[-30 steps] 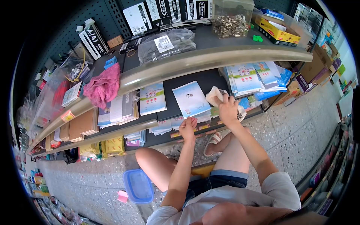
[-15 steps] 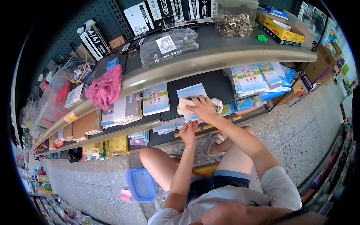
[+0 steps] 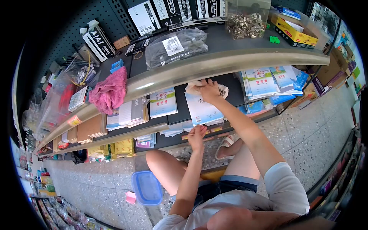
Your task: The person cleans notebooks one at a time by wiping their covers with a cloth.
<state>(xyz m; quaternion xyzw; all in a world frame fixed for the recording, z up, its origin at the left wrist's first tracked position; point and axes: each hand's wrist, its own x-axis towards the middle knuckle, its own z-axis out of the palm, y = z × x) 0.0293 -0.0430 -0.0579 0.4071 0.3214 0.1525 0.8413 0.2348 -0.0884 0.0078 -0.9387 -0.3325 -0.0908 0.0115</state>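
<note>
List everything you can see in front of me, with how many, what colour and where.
booklet: one, white and light blue, lower shelf
white cloth: one, off-white, on booklet's far end
exercise books: several, white and blue, lower shelf, right
pink cloth: one, pink, over upper shelf edge
marker boxes: several, black and white, upper shelf, back
plastic bag: one, clear, upper shelf, middle
open carton: one, yellow and black, upper shelf, right
basin: one, blue, floor
other stock: uncounted, mixed, around the edges, too small to tell
left hand: one, bare, at booklet's near edge
right hand: one, bare, on white cloth
</note>
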